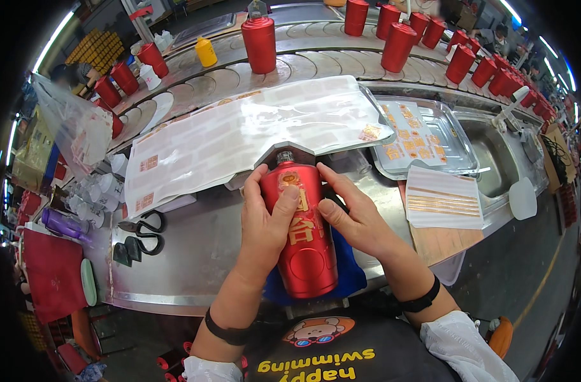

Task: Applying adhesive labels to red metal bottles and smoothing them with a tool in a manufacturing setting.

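Both hands wrapped around the red bottle [301, 232]: left hand [268, 223] and right hand [354, 219] clasping mid-body, thumbs pressing the label. Glossy, probably slippery, heavy, breakable; safest gripped mid-body.

Both hands [316, 219] grip a red bottle [301, 239] on the steel table [188, 248].
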The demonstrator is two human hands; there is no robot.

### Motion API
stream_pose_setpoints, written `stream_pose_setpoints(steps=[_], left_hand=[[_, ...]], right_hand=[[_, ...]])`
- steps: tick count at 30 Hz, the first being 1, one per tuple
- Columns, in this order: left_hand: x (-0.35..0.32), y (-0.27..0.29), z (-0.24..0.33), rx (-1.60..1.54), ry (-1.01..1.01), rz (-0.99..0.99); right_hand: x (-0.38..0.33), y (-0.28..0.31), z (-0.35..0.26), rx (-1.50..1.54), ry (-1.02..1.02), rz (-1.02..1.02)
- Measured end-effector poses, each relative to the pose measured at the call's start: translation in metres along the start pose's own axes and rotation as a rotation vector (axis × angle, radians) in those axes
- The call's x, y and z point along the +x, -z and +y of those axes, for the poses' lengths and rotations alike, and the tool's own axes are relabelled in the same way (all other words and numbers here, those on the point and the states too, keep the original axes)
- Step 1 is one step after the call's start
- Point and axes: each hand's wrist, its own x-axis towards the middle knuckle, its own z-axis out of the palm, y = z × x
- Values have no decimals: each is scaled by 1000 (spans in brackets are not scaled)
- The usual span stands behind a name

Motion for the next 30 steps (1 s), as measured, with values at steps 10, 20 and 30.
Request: stream_pose_setpoints(steps=[10, 20, 30], left_hand=[[-13, 7, -5, -404, 13, -106], [-25, 5, -4, -347, -16, -176], [-25, 7, -9, -350, -54, -185]], right_hand=[[0, 2, 1, -29, 22, -21], [-4, 3, 7, 126, -65, -123], [-5, 0, 1, 86, -45, -87]])
